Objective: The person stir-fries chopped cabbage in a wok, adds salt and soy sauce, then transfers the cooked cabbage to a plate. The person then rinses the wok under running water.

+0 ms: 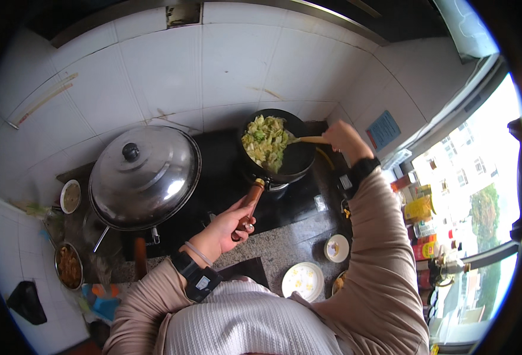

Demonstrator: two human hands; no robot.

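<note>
My left hand (232, 225) is closed around the brown wooden handle (255, 195) of a black wok (303, 155) on the right side of the cooktop. Chopped green leafy vegetables (265, 143) lie in the wok's left half. My right hand (343, 138), beyond the wok's right rim, grips the light wooden handle of a spatula (312, 140). The spatula's head touches the vegetables' right edge and is partly hidden by them.
A large wok with a domed steel lid (154, 171) stands on the left. Near the counter's front are a floral plate (303, 280) and a small white bowl (342, 248). A steel bowl of food (81, 275) is far left; bottles and jars (418, 208) line the window side.
</note>
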